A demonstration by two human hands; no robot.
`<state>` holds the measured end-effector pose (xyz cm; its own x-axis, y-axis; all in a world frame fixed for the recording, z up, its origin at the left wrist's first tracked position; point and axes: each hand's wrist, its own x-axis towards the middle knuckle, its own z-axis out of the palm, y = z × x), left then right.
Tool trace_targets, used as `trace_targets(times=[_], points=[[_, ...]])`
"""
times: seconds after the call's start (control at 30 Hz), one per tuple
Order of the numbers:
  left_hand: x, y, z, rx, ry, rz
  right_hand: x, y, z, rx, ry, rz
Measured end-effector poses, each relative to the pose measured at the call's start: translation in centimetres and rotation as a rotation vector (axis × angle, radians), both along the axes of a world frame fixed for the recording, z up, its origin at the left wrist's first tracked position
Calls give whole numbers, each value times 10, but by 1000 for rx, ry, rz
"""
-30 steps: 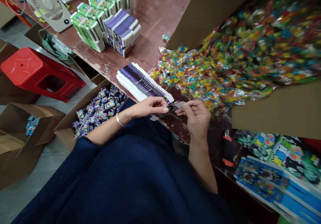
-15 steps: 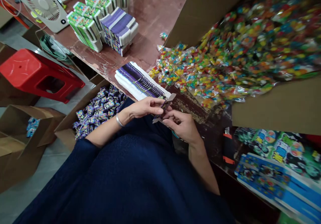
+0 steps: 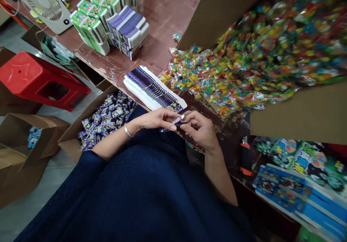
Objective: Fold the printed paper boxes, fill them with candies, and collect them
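My left hand (image 3: 159, 119), with a metal bangle on the wrist, holds a small purple candy box (image 3: 178, 120) between thumb and fingers. The fingers of my right hand (image 3: 200, 129) are bent and pinched at the box's white-edged end; they partly cover that end. Just beyond my hands, a fanned row of flat purple box blanks (image 3: 154, 88) lies along the table edge. Past it, many clear bags of colourful jelly beans (image 3: 206, 77) spill from a cardboard box (image 3: 295, 117) onto the table.
Banded purple blanks (image 3: 127, 30) and green blanks (image 3: 90, 30) stand near a white fan (image 3: 47, 7). Below left, a carton (image 3: 71, 142) holds many filled purple boxes (image 3: 108, 117). A red stool (image 3: 40, 77) stands beyond. At right lie a box cutter (image 3: 245, 159) and blue printed card sheets (image 3: 287, 191).
The candy box has turned in my hands, and its purple printed side now shows where pale end flaps stood out before. My right hand has shifted slightly along its end.
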<state>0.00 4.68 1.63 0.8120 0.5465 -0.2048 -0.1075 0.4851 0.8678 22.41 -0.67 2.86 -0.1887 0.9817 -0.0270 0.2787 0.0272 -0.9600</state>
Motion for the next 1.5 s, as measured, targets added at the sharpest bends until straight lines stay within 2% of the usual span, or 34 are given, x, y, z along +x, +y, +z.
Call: trace_targets(times=[0.1, 0.2, 0.27, 0.33, 0.43, 0.5, 0.6, 0.7, 0.8, 0.9, 1.0, 1.07, 1.13, 1.23, 1.33, 1.5], points=[[4, -3, -5, -46, 31, 159, -2, 1, -9, 58, 70, -233], [13, -9, -14, -41, 64, 382, -12, -3, -21, 45, 67, -245], [21, -14, -21, 27, 122, 492, -22, -6, -28, 33, -9, -266], [28, -19, -25, 135, 206, 612, -31, -8, -33, 58, -67, -360], [32, -24, -28, 291, 295, 763, -40, -5, -38, 108, -1, -463], [30, -25, -29, 333, 286, 737, -42, -1, -41, 154, 46, -498], [23, -22, -28, 316, 226, 568, -41, 3, -47, 199, 17, -526], [16, -16, -25, 277, 186, 430, -39, 2, -52, 217, 4, -513], [14, -13, -24, 259, 164, 363, -37, 3, -53, 254, -33, -476], [16, -14, -25, 289, 193, 421, -37, 7, -50, 266, -30, -431], [19, -15, -27, 330, 253, 514, -37, 12, -47, 259, 102, -469], [19, -17, -28, 330, 256, 508, -36, 15, -46, 259, 146, -464], [18, -18, -27, 326, 240, 492, -33, 17, -44, 249, 133, -393], [16, -19, -25, 356, 231, 513, -26, 20, -37, 147, 126, -306], [15, -19, -22, 407, 230, 524, -20, 25, -29, -1, 176, -294], [13, -20, -20, 433, 216, 473, -11, 32, -23, -86, 266, -295]])
